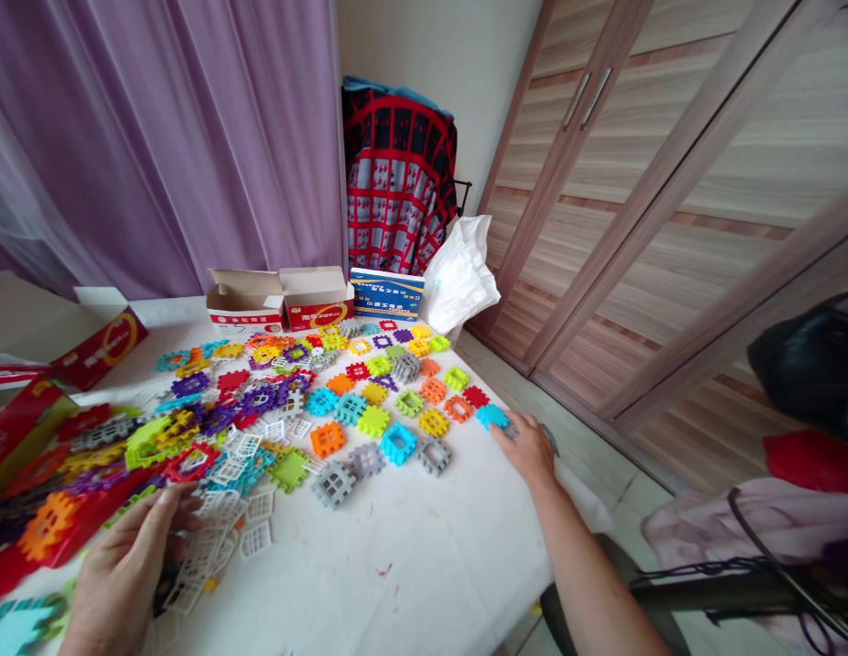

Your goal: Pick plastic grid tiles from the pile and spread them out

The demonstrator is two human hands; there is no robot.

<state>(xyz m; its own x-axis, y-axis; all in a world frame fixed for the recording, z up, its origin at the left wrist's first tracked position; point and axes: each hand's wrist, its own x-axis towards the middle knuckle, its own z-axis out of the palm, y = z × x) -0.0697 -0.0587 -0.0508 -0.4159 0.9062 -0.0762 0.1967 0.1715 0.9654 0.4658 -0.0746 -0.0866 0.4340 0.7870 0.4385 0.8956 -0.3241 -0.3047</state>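
Observation:
My left hand (133,556) is over the left side of the table, its fingers curled beside white lattice pieces (215,528); whether it holds one is hidden. At the table's right edge my right hand (526,446) touches a blue notched block (493,416), and something grey shows just past its fingers. Close to that block lie a red block (476,396) and an orange block (457,408). Many coloured notched blocks spread over the middle, among them a grey one (334,484) and a bright blue one (398,444).
Open red-and-white boxes (246,310) and a blue box (387,295) stand at the back, next to a white bag (461,278). A larger open box (102,351) is at the left. A wooden wardrobe (642,200) stands to the right.

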